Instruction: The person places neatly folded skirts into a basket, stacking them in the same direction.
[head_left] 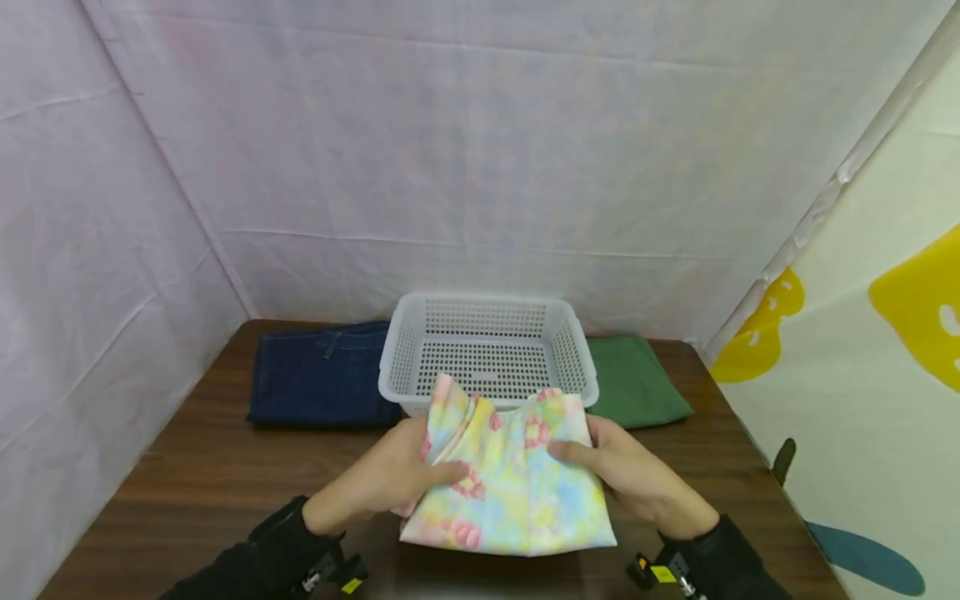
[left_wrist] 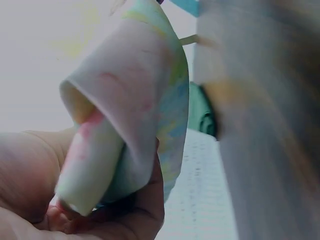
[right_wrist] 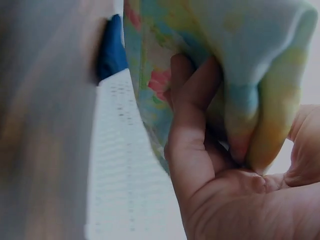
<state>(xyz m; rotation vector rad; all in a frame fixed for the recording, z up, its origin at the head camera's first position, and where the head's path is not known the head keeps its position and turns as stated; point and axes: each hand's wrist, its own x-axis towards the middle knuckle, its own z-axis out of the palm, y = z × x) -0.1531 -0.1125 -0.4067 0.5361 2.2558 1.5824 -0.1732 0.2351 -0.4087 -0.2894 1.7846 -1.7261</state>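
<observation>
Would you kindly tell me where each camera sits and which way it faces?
Head: worn on the head, facing forward and down at the floral cloth, white perforated basket and wooden table; left hand, right hand and black sleeves show.
Left wrist: worn there, facing the floral cloth held by the left hand, which partly shows.
Right wrist: worn there, facing the floral cloth held by the right hand, which partly shows.
Both wrist views share the floral cloth and white perforated basket.
</observation>
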